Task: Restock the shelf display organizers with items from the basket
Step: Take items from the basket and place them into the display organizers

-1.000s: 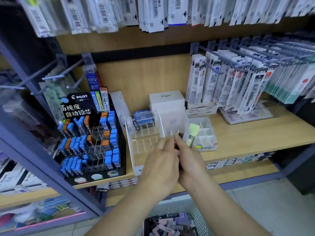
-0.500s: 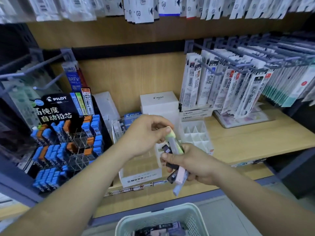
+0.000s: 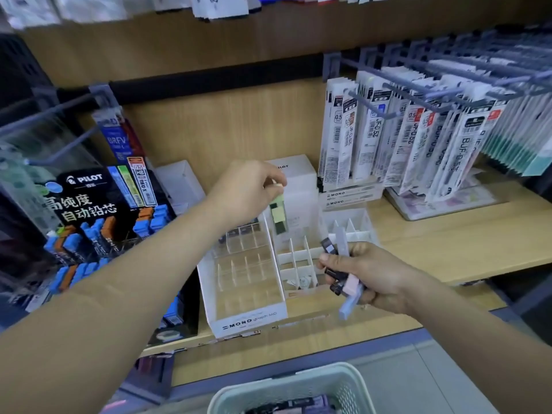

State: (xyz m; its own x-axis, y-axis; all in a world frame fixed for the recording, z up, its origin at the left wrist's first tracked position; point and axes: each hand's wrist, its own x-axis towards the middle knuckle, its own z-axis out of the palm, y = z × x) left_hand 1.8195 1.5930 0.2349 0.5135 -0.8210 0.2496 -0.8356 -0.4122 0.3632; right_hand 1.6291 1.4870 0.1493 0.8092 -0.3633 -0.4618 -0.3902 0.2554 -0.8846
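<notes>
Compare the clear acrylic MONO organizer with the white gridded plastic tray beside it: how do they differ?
The clear acrylic MONO organizer has see-through dividers; the white gridded plastic tray is opaque. The organizer rises toward the back; the tray sits lower. Dark items sit in the organizer's back row; the tray's visible cells look empty. Both stand on the wooden shelf, split into small cells.
</notes>
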